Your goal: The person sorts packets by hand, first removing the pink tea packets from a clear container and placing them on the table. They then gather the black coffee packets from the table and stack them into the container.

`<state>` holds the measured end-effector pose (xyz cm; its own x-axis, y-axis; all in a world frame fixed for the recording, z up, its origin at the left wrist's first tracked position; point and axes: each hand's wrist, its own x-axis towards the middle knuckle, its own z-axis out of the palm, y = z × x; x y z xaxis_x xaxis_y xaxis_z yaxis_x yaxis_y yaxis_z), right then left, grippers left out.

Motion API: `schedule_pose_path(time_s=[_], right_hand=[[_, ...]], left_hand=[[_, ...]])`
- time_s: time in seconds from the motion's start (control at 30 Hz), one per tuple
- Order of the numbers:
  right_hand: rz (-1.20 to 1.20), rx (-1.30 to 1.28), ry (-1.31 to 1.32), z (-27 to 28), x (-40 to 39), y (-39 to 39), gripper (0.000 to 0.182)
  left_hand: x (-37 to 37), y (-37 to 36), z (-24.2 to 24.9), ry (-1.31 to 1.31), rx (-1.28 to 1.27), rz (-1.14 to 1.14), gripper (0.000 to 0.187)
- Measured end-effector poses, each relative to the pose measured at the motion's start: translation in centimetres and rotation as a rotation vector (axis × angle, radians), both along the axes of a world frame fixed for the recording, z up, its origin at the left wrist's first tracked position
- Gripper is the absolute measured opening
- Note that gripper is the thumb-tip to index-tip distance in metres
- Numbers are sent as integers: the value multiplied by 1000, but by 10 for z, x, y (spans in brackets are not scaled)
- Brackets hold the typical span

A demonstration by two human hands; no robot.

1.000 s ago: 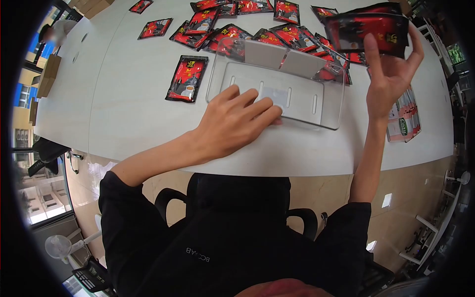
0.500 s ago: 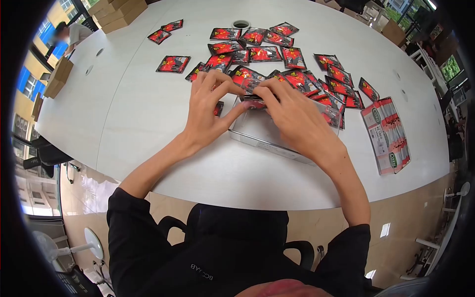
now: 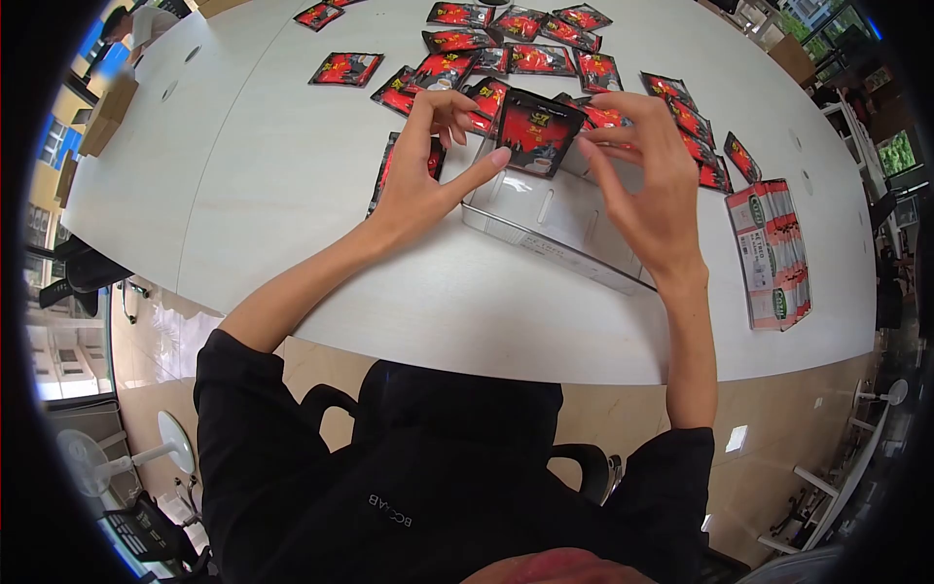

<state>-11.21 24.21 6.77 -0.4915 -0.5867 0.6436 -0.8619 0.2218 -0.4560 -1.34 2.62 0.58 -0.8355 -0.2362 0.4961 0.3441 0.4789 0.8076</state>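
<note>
A red-and-black sachet [image 3: 538,133] stands upright and slightly tilted at the left end of a clear plastic box [image 3: 545,219]. My left hand [image 3: 428,161] is at the sachet's left side, thumb stretched out with its tip by the edge and fingers loosely bent. On the other side, my right hand [image 3: 650,180] hovers over the box with fingers apart, fingertips close to the sachet's right edge. Neither hand grips it. Another sachet [image 3: 388,173] lies partly hidden behind my left wrist.
Several similar sachets [image 3: 542,59] lie scattered beyond the box on the white table [image 3: 263,185]. To the right stands a filled box of sachets [image 3: 771,255]. Cardboard boxes [image 3: 109,117] and a seated person [image 3: 146,29] are at the far left.
My hands were close together over a sachet at the box's left end and have moved apart. The sachet now shows upright between them. The view has tilted downward.
</note>
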Motion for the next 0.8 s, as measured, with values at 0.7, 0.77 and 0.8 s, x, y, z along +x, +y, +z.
schedule_pose_path(time_s=[0.7, 0.77, 0.8], right_hand=[[-251, 611, -296, -48, -114, 110, 96], [-250, 585, -273, -41, -100, 106, 81], [-280, 611, -230, -34, -98, 106, 75]], left_hand=[[8, -94, 11, -580, -214, -329, 54], [14, -84, 14, -539, -166, -279, 48], [7, -81, 15, -495, 6, -222, 44]])
